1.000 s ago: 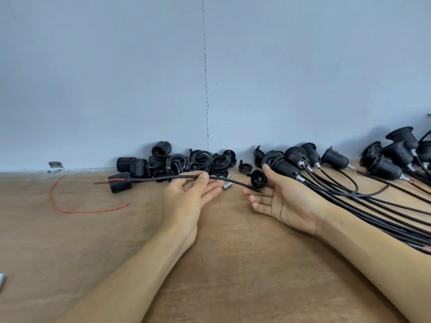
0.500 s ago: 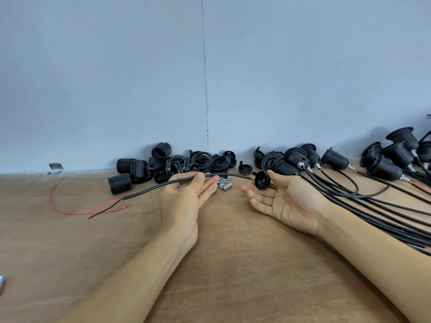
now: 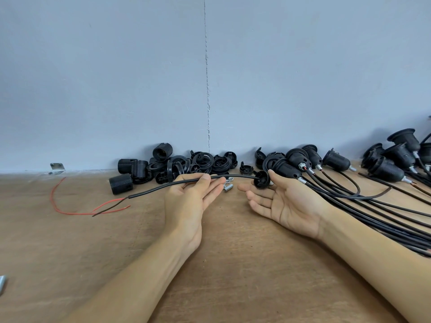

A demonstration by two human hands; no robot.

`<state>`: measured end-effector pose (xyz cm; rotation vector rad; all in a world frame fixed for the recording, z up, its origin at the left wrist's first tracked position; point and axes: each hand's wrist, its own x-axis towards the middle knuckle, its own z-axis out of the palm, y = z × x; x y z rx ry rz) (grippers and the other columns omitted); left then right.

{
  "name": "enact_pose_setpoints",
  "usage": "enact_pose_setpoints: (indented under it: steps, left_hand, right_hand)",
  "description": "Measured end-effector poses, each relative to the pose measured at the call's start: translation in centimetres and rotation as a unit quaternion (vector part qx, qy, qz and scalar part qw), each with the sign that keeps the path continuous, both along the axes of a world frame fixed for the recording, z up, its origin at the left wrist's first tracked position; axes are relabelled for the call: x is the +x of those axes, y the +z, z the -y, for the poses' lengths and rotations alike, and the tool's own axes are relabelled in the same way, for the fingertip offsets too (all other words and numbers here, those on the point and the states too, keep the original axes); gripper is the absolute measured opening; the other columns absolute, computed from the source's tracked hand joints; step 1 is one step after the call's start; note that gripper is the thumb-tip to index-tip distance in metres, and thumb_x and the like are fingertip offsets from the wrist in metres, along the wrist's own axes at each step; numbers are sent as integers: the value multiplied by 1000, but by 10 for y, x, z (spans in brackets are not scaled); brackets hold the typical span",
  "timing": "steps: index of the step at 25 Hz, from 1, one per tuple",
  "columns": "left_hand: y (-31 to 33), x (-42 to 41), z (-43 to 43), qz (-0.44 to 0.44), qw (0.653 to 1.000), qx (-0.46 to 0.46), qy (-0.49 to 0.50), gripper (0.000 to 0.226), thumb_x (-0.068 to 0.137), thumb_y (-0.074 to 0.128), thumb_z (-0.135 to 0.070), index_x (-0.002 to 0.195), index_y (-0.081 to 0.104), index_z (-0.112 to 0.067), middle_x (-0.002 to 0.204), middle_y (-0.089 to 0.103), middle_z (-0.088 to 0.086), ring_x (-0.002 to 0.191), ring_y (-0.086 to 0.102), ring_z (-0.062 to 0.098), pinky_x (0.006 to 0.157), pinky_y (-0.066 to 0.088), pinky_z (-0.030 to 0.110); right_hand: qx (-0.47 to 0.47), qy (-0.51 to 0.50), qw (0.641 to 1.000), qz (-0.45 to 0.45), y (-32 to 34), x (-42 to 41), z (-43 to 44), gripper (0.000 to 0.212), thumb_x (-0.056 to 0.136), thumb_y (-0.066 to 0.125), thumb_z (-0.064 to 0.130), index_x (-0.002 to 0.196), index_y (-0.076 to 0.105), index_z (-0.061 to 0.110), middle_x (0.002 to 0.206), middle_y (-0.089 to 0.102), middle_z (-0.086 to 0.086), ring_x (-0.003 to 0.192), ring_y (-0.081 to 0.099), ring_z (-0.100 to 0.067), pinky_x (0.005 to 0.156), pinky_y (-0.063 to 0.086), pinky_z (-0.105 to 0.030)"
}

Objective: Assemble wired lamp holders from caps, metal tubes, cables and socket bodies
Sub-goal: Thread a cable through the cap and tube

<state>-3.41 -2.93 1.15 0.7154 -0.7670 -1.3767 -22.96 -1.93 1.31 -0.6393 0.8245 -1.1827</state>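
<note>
Currently in hand: cable [image 3: 149, 190] joined to the cap [image 3: 261, 179] at its right end, both raised off the table [image 3: 233, 264].
Loose red wire [image 3: 53, 197]: far left of the cap, on the table, close to the cable's stripped ends [image 3: 109, 205]. Risk: the leads snag on it if the cable is dragged.
Stripped ends: well left of the cap, one red lead and one dark, splayed apart. Risk: scraping on the board probably bends or frays them, which would hamper wiring into a socket body.
Loose socket body [image 3: 120, 184]: left of the cap, just behind the cable. Risk: a swinging cable may knock it and set it rolling.
Left hand [image 3: 189, 201]: left of the cap, palm up, thumb pinching the cable against the forefinger, other fingers nearly straight. Risk: the pinch looks light, so a hard pull from the cap side may slip the cable.
Metal tubes [image 3: 228, 188]: just left of the cap, on the table between the hands. Risk: either hand may brush them away.
Cap: whether the cable passes fully through cannot be told. Risk: it may slide off if released.
Right hand [image 3: 286, 206]: touching the cap, palm up, thumb and forefinger pinching it, other fingers loosely spread.
Finished lamp holders [image 3: 296, 164]: right of the cap, with cables trailing beside the right forearm. Risk: the forearm may drag them.
</note>
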Motion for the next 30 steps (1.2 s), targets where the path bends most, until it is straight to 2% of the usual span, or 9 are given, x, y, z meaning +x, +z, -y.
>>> enact_pose_setpoints:
  steps: [7, 24, 30]
  left_hand:
    - [0, 1, 1, -10, 1000, 0, -18, 13, 97, 58, 7, 88, 66, 1, 80, 76, 13, 91, 77, 34, 73, 63, 30]
    - [-5, 3, 6, 1, 1000, 1, -29, 10, 96, 57, 10, 94, 63, 2, 80, 76, 15, 90, 77, 35, 71, 62, 29]
    - [-7, 6, 10, 13, 1000, 3, -15, 11, 96, 57, 10, 95, 63, 2, 93, 73, 22, 90, 77, 35, 72, 63, 31]
  right_hand:
    - [3, -4, 1000, 10, -2, 0, 1, 47, 107, 35, 41, 127, 58, 5, 123, 69, -20, 80, 74, -20, 73, 62, -32]
    - [3, 5, 1000, 12, 0, -3, 1, 46, 105, 37, 43, 118, 63, 8, 124, 69, -17, 78, 72, -17, 73, 61, -31]
    - [-5, 39, 999, 21, 2, -7, 0, 41, 101, 41, 40, 119, 61, 9, 128, 68, -16, 80, 72, -20, 69, 61, -34]
